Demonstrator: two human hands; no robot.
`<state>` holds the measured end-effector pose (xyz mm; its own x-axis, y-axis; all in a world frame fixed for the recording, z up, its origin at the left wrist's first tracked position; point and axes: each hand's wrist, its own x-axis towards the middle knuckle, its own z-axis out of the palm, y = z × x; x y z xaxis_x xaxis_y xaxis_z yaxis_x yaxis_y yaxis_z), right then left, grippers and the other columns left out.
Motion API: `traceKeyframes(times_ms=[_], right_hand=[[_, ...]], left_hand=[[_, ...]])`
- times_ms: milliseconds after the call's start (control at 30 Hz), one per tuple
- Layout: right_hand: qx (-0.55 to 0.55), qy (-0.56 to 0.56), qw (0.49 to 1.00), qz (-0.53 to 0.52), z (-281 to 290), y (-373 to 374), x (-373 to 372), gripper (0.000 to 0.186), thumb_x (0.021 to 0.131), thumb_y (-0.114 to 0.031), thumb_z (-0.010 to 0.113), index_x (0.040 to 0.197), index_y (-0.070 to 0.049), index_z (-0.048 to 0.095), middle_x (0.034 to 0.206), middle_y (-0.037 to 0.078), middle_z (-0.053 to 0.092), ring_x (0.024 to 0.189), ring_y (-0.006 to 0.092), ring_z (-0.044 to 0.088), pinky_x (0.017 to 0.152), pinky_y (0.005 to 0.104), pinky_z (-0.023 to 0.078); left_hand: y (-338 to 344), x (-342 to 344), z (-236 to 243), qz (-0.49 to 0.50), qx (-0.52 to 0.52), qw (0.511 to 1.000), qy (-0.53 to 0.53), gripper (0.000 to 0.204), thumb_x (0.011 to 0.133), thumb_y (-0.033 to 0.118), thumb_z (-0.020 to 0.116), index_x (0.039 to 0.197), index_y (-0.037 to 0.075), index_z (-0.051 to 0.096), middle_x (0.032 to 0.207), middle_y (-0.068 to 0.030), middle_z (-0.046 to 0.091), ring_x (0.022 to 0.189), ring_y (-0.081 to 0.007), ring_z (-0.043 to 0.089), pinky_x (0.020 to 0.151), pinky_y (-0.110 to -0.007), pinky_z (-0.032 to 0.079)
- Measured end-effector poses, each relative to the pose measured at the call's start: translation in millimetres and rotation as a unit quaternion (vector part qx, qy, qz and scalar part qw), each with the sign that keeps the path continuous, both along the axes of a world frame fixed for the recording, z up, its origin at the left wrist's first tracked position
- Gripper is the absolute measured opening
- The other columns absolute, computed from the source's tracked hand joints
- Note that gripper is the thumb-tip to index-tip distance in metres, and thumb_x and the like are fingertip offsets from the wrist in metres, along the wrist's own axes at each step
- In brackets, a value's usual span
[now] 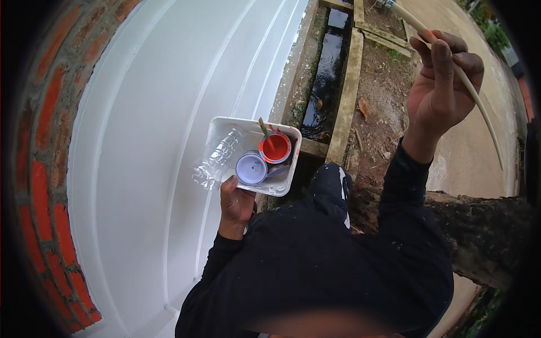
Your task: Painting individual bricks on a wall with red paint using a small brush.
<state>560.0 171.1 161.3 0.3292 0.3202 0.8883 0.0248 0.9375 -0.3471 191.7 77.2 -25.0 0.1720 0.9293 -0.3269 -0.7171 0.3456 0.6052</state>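
My left hand (236, 204) grips the near rim of a white plastic tub (216, 125), thumb over the edge. Inside stands an open can of red paint (276, 147), with a greenish stick (264, 128) poking out of it. Beside it is a can with a pale lilac top (251, 169). A crumpled clear plastic bottle (217, 158) lies across the tub's left side. Raised at the upper right, my right hand (442, 84) is closed around a long pale pole (476, 96) with an orange-red smear near the fingers. The pole's upper end runs out of view.
A white wall (152, 141) with raised lines fills the left, edged by red-painted bricks (42, 208). Dark water stands in a narrow ditch (324, 73) with a concrete edge (352, 84). A thick log or trunk (479, 231) lies at the right, by a pale path (462, 158).
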Motion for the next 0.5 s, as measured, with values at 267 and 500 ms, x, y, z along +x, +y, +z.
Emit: traceKeyframes(times_ms=[267,500], right_hand=[[-0.082,-0.051,0.977,0.192,36.1,53.3,156.6,0.015,0.096,0.006,0.063,0.102,-0.002,0.053,0.109,0.022,0.068,0.098,0.0284,0.074,0.082,0.0394,0.068],[-0.210,0.060,0.949,0.227,53.3,50.7,190.0,0.020,0.095,0.002,0.067,0.100,-0.005,0.048,0.103,0.016,0.065,0.096,0.0240,0.072,0.081,0.0374,0.067]], left_hand=[[-46.9,147.9,111.3,0.155,0.006,0.986,0.062,0.083,0.081,0.052,0.065,0.148,0.006,0.045,0.145,-0.0131,0.054,0.130,-0.0319,0.054,0.113,-0.048,0.042],[-61.8,191.4,164.5,0.185,-0.014,0.977,0.109,0.085,0.078,0.047,0.069,0.145,-0.001,0.046,0.145,-0.0176,0.054,0.133,-0.0339,0.052,0.116,-0.048,0.039]])
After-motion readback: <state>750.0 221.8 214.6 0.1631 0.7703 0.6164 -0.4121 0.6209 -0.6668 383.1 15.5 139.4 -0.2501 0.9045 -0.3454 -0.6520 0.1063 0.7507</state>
